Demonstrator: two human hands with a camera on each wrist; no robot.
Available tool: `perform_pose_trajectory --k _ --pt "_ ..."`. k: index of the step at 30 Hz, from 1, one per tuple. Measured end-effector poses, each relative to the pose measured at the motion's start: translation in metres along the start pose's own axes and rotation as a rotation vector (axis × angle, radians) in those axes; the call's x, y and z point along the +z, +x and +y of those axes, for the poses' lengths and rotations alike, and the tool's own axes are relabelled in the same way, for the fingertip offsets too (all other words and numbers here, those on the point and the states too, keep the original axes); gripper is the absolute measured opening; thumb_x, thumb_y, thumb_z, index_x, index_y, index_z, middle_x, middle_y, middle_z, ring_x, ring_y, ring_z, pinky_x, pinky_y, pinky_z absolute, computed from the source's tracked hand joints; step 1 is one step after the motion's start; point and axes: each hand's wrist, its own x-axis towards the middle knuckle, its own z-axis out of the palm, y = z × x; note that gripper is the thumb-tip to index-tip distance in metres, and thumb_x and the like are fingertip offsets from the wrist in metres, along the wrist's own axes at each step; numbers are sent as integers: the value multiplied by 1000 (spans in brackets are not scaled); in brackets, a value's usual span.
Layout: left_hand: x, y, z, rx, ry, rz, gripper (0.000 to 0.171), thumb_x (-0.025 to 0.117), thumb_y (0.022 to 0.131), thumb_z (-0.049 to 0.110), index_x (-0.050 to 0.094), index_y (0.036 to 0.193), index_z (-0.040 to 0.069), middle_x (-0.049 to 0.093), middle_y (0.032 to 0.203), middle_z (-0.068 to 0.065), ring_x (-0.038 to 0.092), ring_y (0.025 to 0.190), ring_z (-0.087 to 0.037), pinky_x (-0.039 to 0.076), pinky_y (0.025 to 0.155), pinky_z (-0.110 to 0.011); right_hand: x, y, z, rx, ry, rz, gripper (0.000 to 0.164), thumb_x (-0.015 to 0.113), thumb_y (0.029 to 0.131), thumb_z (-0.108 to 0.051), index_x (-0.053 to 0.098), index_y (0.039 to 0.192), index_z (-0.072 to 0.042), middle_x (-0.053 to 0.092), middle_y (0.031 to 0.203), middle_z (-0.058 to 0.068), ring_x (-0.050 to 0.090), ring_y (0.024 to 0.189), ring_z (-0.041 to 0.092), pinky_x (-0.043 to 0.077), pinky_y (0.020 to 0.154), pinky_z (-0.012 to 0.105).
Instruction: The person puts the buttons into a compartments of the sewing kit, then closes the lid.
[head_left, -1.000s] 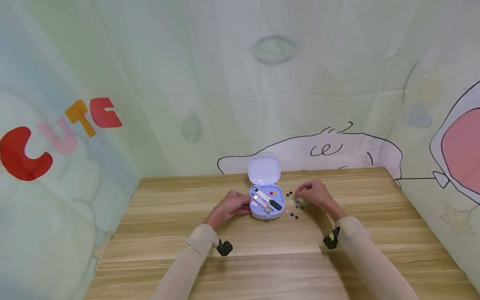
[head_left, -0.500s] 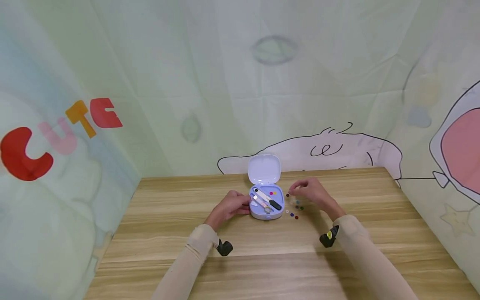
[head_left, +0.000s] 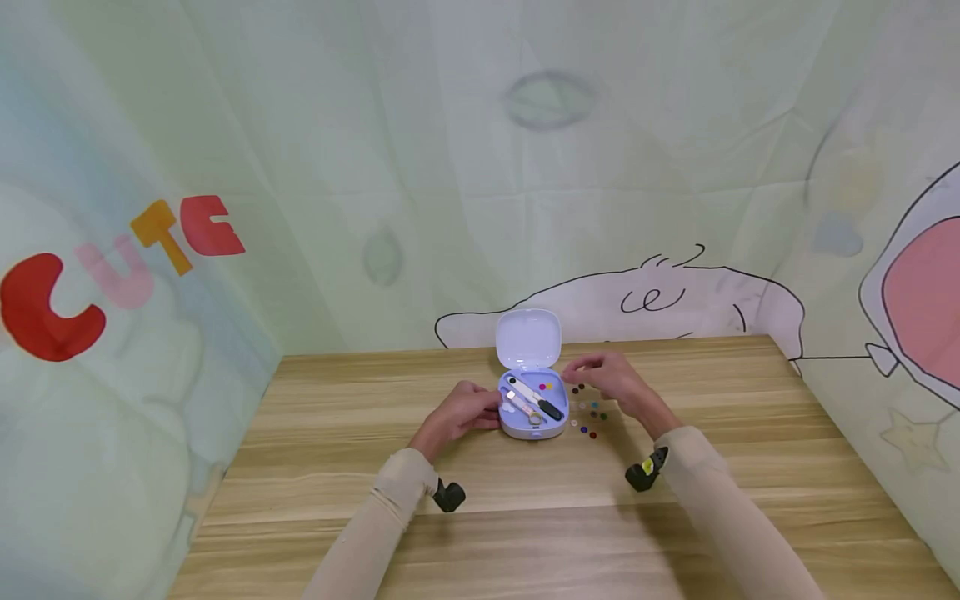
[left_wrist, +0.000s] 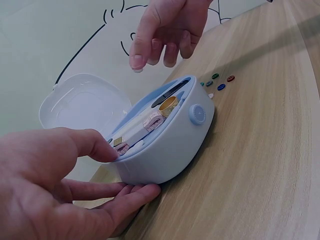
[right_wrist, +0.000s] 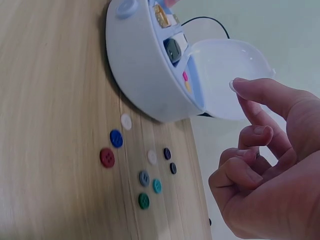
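Observation:
A pale blue sewing box [head_left: 535, 432] stands on the table, its white lid [head_left: 528, 339] raised. My left hand [head_left: 467, 406] grips the box's left side, thumb on the rim and fingers low against the wall. Over the box's right rear corner, my right hand [head_left: 611, 379] pinches a small whitish button [right_wrist: 232, 86] between thumb and forefinger, mostly covered by the fingertips. Inside the box lie a black-handled tool [head_left: 550, 409], a gold ring-like thimble [left_wrist: 168, 106], a rolled tape measure [left_wrist: 153, 120], and a pink button [head_left: 542, 387] beside a yellow button [head_left: 550, 386].
Several loose buttons lie right of the box, among them a red button [right_wrist: 107, 157], a blue button [right_wrist: 116, 138] and a green button [right_wrist: 144, 201]. The wood-grain table [head_left: 360, 417] ends at a printed cloth backdrop [head_left: 450, 208].
My right hand has moved left from above the loose buttons to the box's right rear corner. The left hand and the box have stayed in place.

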Motion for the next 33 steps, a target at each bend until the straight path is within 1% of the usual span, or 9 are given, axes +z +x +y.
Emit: perform_pose_trajectory --k 7,13,14,17,21,24,26,31,33 --pt "1 -1 1 4 -2 2 22 60 99 5 66 109 -13 71 98 -17 68 83 -21 63 88 -41 5 0 -2 -39 70 -18 26 83 89 -30 79 109 -14 70 115 5 56 112 31 49 86 44" --pt "1 0 0 2 -5 6 22 60 99 5 65 110 -13 70 98 -17 68 83 -20 63 87 -41 6 1 -2 -66 91 -23 38 83 89 -33 76 122 -15 64 109 6 54 108 33 48 77 37" --pt "1 1 0 2 -3 7 22 60 99 5 65 109 -13 70 98 -17 68 83 -20 63 87 -41 6 1 -2 -70 95 -26 40 82 90 -33 76 124 -15 63 107 5 53 106 32 47 76 36" --pt "0 1 -1 2 3 7 21 60 99 6 65 109 -12 71 99 -17 68 83 -20 63 88 -41 4 0 -1 -73 111 -26 44 83 89 -34 74 127 -15 57 95 2 51 88 25 44 70 32" --pt "-1 2 -2 2 8 3 21 61 99 6 65 109 -12 70 100 -17 68 83 -20 63 88 -41 0 -1 1 -88 124 -32 45 84 87 -33 74 127 -16 51 84 0 41 66 15 37 58 25" --pt "-1 2 -1 2 5 -1 21 61 98 6 65 109 -12 70 99 -17 68 83 -20 63 88 -41 -3 -1 3 -101 109 -32 45 84 88 -34 74 128 -16 53 85 1 39 63 14 35 54 23" --pt "-1 2 -1 2 3 -2 21 61 98 5 65 108 -12 70 99 -17 68 83 -20 63 88 -41 -5 -1 5 -101 98 -27 45 83 88 -33 73 129 -17 54 87 2 42 66 16 36 55 23" --pt "-1 2 -1 -2 4 -1 21 61 98 6 66 108 -12 70 98 -17 68 83 -20 63 88 -41 -9 -2 12 -87 57 -21 45 83 89 -32 73 130 -15 61 101 7 49 87 27 38 59 26" --pt "-1 2 -1 -3 6 0 22 61 99 6 66 109 -12 71 99 -17 68 83 -20 63 88 -41 -12 -2 15 -77 44 -19 45 83 89 -30 72 130 -14 62 101 7 50 89 27 36 56 25"
